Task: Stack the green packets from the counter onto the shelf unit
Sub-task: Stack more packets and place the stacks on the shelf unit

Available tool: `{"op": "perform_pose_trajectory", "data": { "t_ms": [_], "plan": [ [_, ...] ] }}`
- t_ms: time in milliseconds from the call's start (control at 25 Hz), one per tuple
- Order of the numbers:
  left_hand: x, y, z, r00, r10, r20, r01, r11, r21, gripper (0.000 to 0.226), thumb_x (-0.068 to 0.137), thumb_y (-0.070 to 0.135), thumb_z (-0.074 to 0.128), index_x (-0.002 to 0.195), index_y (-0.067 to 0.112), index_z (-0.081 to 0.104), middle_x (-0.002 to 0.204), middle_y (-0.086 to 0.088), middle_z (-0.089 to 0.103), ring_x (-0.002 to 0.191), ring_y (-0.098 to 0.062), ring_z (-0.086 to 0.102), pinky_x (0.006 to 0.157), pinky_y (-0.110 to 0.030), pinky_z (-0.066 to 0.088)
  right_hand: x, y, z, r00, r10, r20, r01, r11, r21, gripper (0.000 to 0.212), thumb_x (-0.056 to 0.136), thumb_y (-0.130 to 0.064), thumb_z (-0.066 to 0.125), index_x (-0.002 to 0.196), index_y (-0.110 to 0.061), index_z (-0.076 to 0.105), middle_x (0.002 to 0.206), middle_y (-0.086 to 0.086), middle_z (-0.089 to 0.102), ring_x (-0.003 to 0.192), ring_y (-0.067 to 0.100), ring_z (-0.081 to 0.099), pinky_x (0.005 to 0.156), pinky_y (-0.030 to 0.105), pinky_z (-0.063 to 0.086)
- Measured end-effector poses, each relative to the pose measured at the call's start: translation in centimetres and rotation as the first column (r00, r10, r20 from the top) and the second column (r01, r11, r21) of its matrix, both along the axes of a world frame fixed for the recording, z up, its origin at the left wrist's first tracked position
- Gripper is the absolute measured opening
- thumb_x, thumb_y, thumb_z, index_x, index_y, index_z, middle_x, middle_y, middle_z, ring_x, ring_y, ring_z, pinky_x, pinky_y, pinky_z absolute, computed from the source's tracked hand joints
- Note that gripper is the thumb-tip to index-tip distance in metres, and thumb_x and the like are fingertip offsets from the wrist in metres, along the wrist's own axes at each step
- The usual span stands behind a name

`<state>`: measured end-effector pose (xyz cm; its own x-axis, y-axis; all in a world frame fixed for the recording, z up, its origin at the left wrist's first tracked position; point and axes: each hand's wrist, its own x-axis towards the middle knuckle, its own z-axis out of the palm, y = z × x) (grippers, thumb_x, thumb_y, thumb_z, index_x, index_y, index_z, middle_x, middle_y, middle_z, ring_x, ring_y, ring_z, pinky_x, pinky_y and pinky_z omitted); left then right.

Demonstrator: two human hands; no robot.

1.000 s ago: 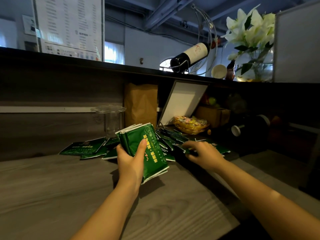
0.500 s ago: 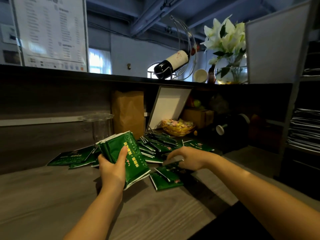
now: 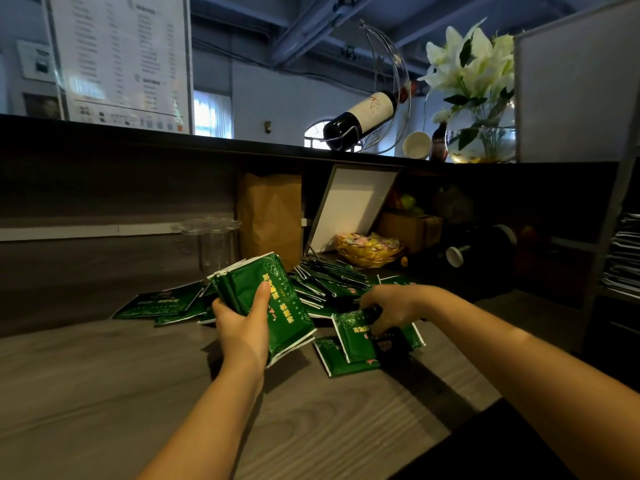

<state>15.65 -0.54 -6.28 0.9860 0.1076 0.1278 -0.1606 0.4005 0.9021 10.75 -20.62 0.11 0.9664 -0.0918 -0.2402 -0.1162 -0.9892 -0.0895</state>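
Hands [image 3: 242, 323] gripping partly hidden packets [image 3: 277, 299]

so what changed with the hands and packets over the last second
The right hand drew back from the far pile toward the person, dragging a few green packets nearer the counter edge, and now closes on one of them. The left hand kept its grip on the held bundle. The loose packets at left stayed put.

Near counter [image 3: 104, 393] bare; packets [image 3: 332, 289] crowd behind
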Motion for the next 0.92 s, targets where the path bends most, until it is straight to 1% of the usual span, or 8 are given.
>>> {"op": "perform_pose_trajectory", "data": {
  "t_ms": [120,240,360,440,520,640,800,920],
  "plan": [
    [-0.2,-0.1,0.1,1.0,0.002,0.004,-0.002,1.0,0.005,0.051,0.087,0.028,0.065,0.131,0.01,0.044,0.116,-0.007,0.056,0.098,-0.02,0.054,0.074,-0.03,0.042,-0.3,0.1,0.7,1.0,0.018,0.008,-0.018,0.996,0.086,0.036,0.093,-0.018,0.057,0.125,-0.003,0.052,0.119,0.008,0.056,0.108,0.025,0.054,0.083,0.037,0.046],
    [0.0,-0.1,0.0,1.0,-0.001,-0.005,0.001,1.0,0.018,0.052,0.087,0.028,0.065,0.131,0.01,0.044,0.12,-0.008,0.057,0.101,-0.024,0.057,0.078,-0.032,0.044,-0.1,0.8,0.9,0.996,0.046,-0.075,-0.035,0.99,0.137,0.025,0.093,-0.019,0.057,0.117,-0.011,0.054,0.106,-0.002,0.052,0.105,0.019,0.051,0.083,0.029,0.04],
    [0.0,-0.1,-0.1,1.0,0.008,-0.001,-0.008,0.999,0.032,0.055,0.087,0.03,0.065,0.133,0.01,0.042,0.124,-0.009,0.057,0.108,-0.026,0.056,0.083,-0.033,0.044,0.2,1.6,0.0,0.992,0.06,-0.109,-0.055,0.997,0.05,0.045,0.093,-0.02,0.058,0.133,-0.005,0.047,0.119,0.005,0.053,0.105,0.021,0.055,0.088,0.032,0.044],
    [-0.1,0.0,0.0,1.0,0.014,0.009,-0.014,0.999,0.042,0.056,0.087,0.031,0.064,0.134,0.01,0.042,0.122,-0.008,0.056,0.106,-0.024,0.055,0.084,-0.033,0.043,0.4,1.9,-0.5,0.991,0.062,-0.116,-0.062,0.998,0.006,0.053,0.092,-0.021,0.058,0.141,-0.009,0.04,0.135,0.008,0.048,0.117,0.025,0.051,0.096,0.034,0.043],
    [0.0,0.1,0.0,1.0,0.004,0.005,-0.004,0.999,0.041,0.054,0.087,0.03,0.064,0.132,0.011,0.043,0.119,-0.007,0.057,0.104,-0.024,0.055,0.084,-0.033,0.043,0.3,2.1,-0.5,0.991,0.07,-0.113,-0.071,0.997,-0.008,0.054,0.092,-0.02,0.058,0.142,-0.009,0.038,0.14,0.008,0.044,0.124,0.027,0.046,0.095,0.03,0.04],
    [0.4,0.0,-0.2,1.0,-0.014,0.007,0.014,0.999,0.046,0.052,0.086,0.029,0.066,0.131,0.012,0.044,0.12,-0.008,0.058,0.104,-0.025,0.057,0.086,-0.035,0.047,0.0,1.9,-0.5,0.995,0.064,-0.082,-0.064,0.998,0.005,0.051,0.092,-0.018,0.058,0.139,-0.008,0.042,0.138,0.008,0.046,0.12,0.028,0.05,0.088,0.028,0.042],
    [1.0,0.0,-0.8,0.999,-0.043,0.022,0.04,0.992,0.117,0.063,0.083,0.033,0.069,0.135,0.013,0.04,0.13,-0.009,0.055,0.117,-0.029,0.054,0.101,-0.048,0.044,-1.0,0.8,0.0,0.997,-0.019,0.074,-0.001,0.967,0.255,0.049,0.089,-0.014,0.062,0.133,-0.017,0.04,0.119,0.005,0.046,0.104,0.021,0.053,0.08,0.029,0.051],
    [1.2,0.0,-1.0,0.998,-0.058,0.032,0.051,0.981,0.188,0.077,0.078,0.037,0.073,0.141,0.016,0.034,0.137,-0.009,0.05,0.124,-0.03,0.05,0.102,-0.052,0.042,-1.9,-0.3,0.4,0.99,-0.058,0.132,-0.018,0.859,0.511,0.031,0.092,-0.013,0.058,0.122,-0.013,0.05,0.113,-0.001,0.055,0.105,0.014,0.056,0.087,0.022,0.052]
  ]
}}
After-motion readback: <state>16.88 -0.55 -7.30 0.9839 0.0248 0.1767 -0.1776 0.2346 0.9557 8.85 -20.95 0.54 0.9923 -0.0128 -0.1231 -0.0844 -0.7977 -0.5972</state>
